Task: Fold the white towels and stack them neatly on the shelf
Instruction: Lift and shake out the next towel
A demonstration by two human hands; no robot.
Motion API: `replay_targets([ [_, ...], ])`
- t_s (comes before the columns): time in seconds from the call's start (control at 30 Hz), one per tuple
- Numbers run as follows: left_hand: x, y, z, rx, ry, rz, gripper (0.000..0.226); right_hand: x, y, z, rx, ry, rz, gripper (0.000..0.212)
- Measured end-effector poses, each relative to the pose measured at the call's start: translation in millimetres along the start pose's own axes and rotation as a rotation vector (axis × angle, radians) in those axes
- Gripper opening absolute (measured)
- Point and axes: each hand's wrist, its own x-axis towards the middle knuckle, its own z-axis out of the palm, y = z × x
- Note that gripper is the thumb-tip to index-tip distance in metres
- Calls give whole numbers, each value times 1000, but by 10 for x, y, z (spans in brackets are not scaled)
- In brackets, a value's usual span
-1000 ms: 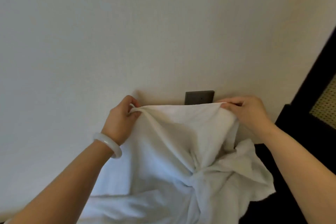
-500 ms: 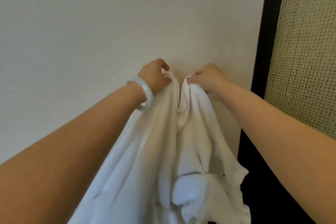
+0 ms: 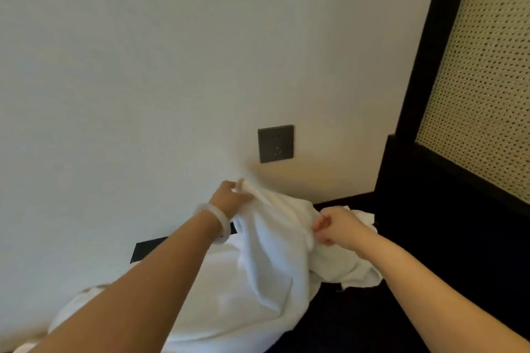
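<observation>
Left: gripping a raised corner of the white towel (image 3: 272,261) with the left hand (image 3: 229,196), fingers curled tight on the cloth; pale bangle (image 3: 218,227) at that wrist. Centre: hanging bunched onto a dark surface (image 3: 430,252), below a grey wall socket (image 3: 275,143). Right: pinching another edge with the right hand (image 3: 337,226), fingers closed on fabric. Far right: woven cane panel (image 3: 487,80).

Setting: furnished indoor room, home or hotel type.
- Plain off-white wall (image 3: 143,66), 9 to 12 o'clock.
- Grey flush wall socket (image 3: 275,143), centre.
- Dark wooden frame (image 3: 415,80) holding a woven cane panel (image 3: 481,66), 1 to 3 o'clock.
- White towel (image 3: 258,281) heaped at 6 o'clock.
</observation>
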Motion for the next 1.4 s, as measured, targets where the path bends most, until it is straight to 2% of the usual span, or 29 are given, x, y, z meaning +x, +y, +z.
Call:
replay_targets([
  [0.07, 14, -284, -48, -238, -48, -129, 80, 5, 418, 249, -226, -78, -2, 10],
  [0.1, 16, -427, -60, -306, -67, -162, 83, -4, 570, 350, -257, -93, -28, 9],
  [0.13, 10, -558, -67, -364, -79, -178, 73, -13, 699, 425, -262, -88, -60, 14],
  [0.2, -52, -779, -30, -465, -68, -230, 39, -61, 894, 498, -334, -60, -140, 53],
  [0.23, -73, -891, -6, -517, -50, -266, 31, -85, 958, 511, -380, -52, -163, 73],
  [0.27, -91, -1007, 21, -567, -35, -299, 30, -107, 993, 512, -406, -49, -168, 84],
  [0.3, -125, -1096, 40, -586, -32, -322, 30, -118, 1007, 514, -384, -26, -178, 82],
  [0.33, -147, -1163, 60, -591, -29, -324, 29, -128, 1004, 514, -318, 15, -183, 69],
  [0.43, -248, -1171, 61, -523, 71, -190, 20, -184, 768, 407, -73, 218, -92, 15],
  [0.47, -285, -1103, 43, -473, 130, -94, 16, -198, 650, 319, -11, 292, -62, 13],
  [0.5, -334, -1002, 17, -401, 199, 17, 15, -225, 503, 207, 23, 374, -56, 21],
  [0.57, -463, -709, -22, -232, 291, 253, 27, -287, 133, -15, 91, 535, -132, 25],
  [0.63, -607, -380, 1, -73, 239, 455, 34, -354, -319, -109, 190, 570, -267, 16],
  [0.67, -654, -250, 38, 10, 170, 529, 33, -367, -529, -95, 247, 509, -332, 10],
  [0.7, -681, -167, 78, 101, 93, 575, 30, -378, -720, -45, 278, 383, -379, 14],
  [0.77, -719, -133, 129, 260, -20, 600, 19, -345, -913, 94, 210, 58, -435, 43],
  [0.8, -731, -167, 111, 297, -44, 596, 15, -311, -945, 170, 134, -77, -433, 50],
  [0.87, -765, -283, 11, 332, -46, 588, 13, -226, -947, 291, -9, -191, -411, 40],
  [0.97, -847, -399, -135, 356, -35, 569, 13, -158, -932, 411, -40, -179, -407, 12],
  [1.03, -891, -425, -210, 301, 0, 535, 8, -154, -939, 444, -30, -120, -417, 12],
  [1.13, -915, -413, -382, 209, -21, 490, 15, -137, -950, 327, 90, 33, -367, 19],
  [1.2, -916, -405, -520, 249, -25, 488, 22, -117, -988, 161, 201, 270, -333, 15],
  [1.3, -884, -449, -731, 348, 60, 467, 36, -111, -1052, -237, 402, 661, -270, 20],
  [1.37, -840, -528, -867, 424, 111, 437, 33, -69, -1021, -466, 346, 765, -221, 23],
  [1.4, -816, -565, -907, 480, 148, 425, 30, -30, -990, -522, 231, 747, -182, 25],
])
